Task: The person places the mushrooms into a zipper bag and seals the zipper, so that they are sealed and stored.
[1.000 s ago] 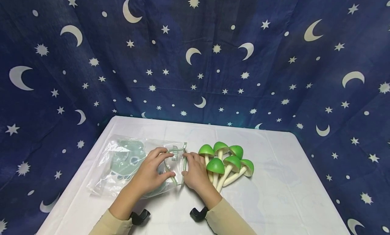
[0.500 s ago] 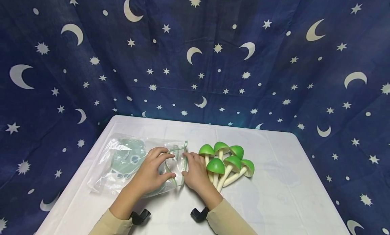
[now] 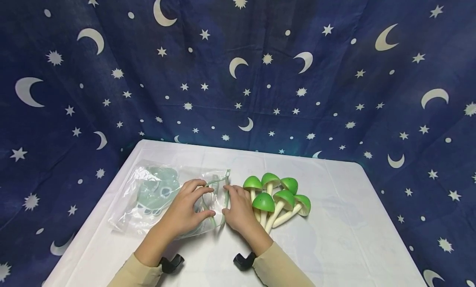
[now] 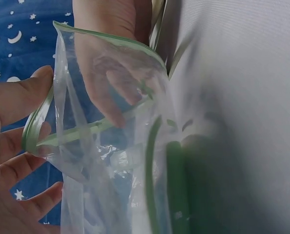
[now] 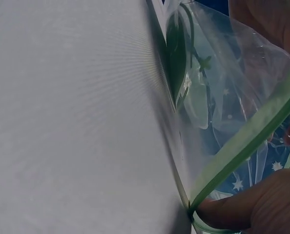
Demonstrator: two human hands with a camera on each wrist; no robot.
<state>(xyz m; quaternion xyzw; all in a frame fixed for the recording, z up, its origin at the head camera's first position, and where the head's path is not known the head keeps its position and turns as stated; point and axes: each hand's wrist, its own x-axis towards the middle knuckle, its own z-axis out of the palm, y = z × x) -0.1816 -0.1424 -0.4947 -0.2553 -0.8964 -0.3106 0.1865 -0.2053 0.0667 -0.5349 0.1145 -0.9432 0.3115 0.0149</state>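
Note:
A clear zip-top bag with a green zip edge lies on the table, its mouth spread between the two hands. Inside it shows a flat pale green thing with an eye print and a scalloped edge; its kind is unclear. My left hand curls its thumb and fingers around the left part of the mouth; in the left wrist view the thumb touches the zip edge. My right hand holds the right zip edge, its thumb against the green strip. Some fingertips are hidden by plastic.
Several toy mushrooms with green caps and cream stems lie in a cluster just right of the right hand. White cloth covers the table. A dark blue curtain with moons and stars hangs behind and at both sides.
The bag's upper zip corner has shifted slightly up and to the right, and its plastic creases differ a little. Both hands keep nearly the same position, and the mushrooms stay put.

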